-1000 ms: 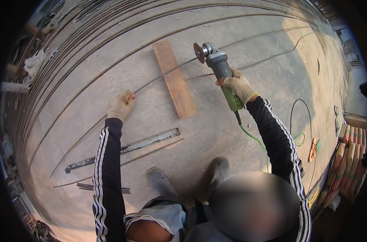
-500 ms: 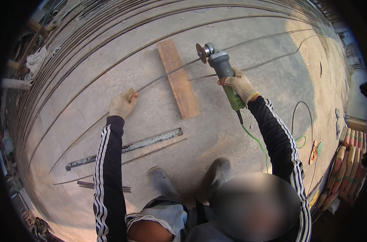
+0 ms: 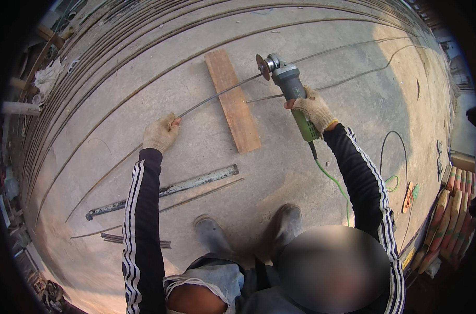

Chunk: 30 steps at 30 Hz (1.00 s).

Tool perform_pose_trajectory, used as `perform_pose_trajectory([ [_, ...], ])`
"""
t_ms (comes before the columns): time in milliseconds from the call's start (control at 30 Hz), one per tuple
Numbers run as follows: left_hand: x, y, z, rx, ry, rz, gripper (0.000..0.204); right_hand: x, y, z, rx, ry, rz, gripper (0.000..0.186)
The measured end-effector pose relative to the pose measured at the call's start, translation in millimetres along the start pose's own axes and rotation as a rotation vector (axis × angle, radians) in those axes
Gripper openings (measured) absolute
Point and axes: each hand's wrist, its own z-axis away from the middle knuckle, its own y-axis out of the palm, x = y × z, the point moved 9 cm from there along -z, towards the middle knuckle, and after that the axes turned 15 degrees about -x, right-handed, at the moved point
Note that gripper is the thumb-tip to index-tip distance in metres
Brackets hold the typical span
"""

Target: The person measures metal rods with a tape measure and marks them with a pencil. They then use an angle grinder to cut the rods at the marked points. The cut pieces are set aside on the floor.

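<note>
Gloved and closed, my left hand (image 3: 161, 132) grips a thin steel rod (image 3: 211, 97) to the left of a wooden plank (image 3: 232, 104). The rod crosses over the plank and runs up to the disc of an angle grinder (image 3: 295, 89). My right hand (image 3: 314, 111), also in a pale knit glove, is wrapped round the grinder's green body. The brown cutting disc (image 3: 263, 67) stands edge-on at the rod; whether it touches the rod cannot be told. A green cord (image 3: 333, 180) trails from the grinder's lower end.
Long steel rods (image 3: 159, 78) lie across the far floor. Nearer my boots (image 3: 211, 233) are a chipped metal bar (image 3: 196, 180), a thin rod and a bundle of short rods (image 3: 136, 240). An orange tool-like item (image 3: 407, 198) and cables lie at right, beside stacked sacks (image 3: 452, 214).
Almost nothing differs. The whole view shifts by a few pixels, and both hands keep their holds on the rod and the grinder.
</note>
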Motion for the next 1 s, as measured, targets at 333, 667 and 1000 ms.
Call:
perform_pose_trajectory([
  [333, 2.3, -2.0, 1.0, -0.052, -0.022, 0.037, 0.04, 0.4, -1.2, -2.4, 0.009, -0.009, -0.018, 0.071],
  [667, 0.5, -3.8, 0.1, -0.048, -0.003, 0.023, 0.039, 2.5, -0.5, 0.0, 0.013, -0.014, -0.054, 0.068],
  [1000, 5.6, 1.9, -0.7, -0.022, -0.006, 0.029, 0.037, 0.2, -1.8, 0.0, 0.03, -0.028, -0.022, 0.076],
])
